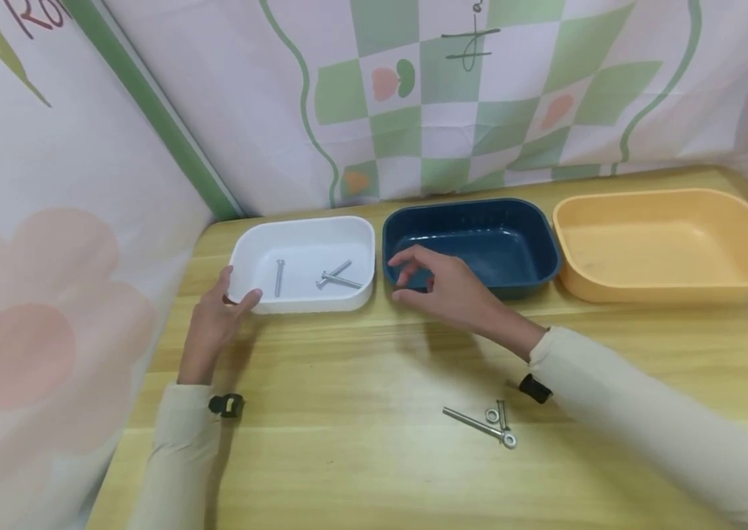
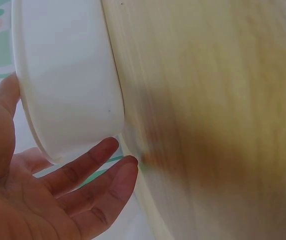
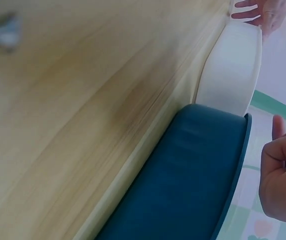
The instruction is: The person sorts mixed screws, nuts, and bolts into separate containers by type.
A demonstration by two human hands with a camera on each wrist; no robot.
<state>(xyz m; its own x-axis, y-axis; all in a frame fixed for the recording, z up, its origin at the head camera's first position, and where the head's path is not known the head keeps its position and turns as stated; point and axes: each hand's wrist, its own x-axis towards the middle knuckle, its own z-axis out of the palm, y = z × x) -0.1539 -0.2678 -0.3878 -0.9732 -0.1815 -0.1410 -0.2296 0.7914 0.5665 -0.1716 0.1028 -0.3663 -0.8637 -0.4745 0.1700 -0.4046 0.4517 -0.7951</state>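
My left hand is at the left front corner of a white tray, holding it between thumb and index finger. In the left wrist view, the other fingers spread out below the tray's corner. Several silver bolts lie in the white tray, two of them crossed. My right hand hovers over the left front part of a navy blue tray. Its fingers are loosely bent, thumb and index fingertips apart, with nothing visible between them.
A yellow tray stands right of the navy one. On the wooden table, below my right forearm, lie a long bolt, a short bolt and two nuts. A patterned curtain hangs behind the trays.
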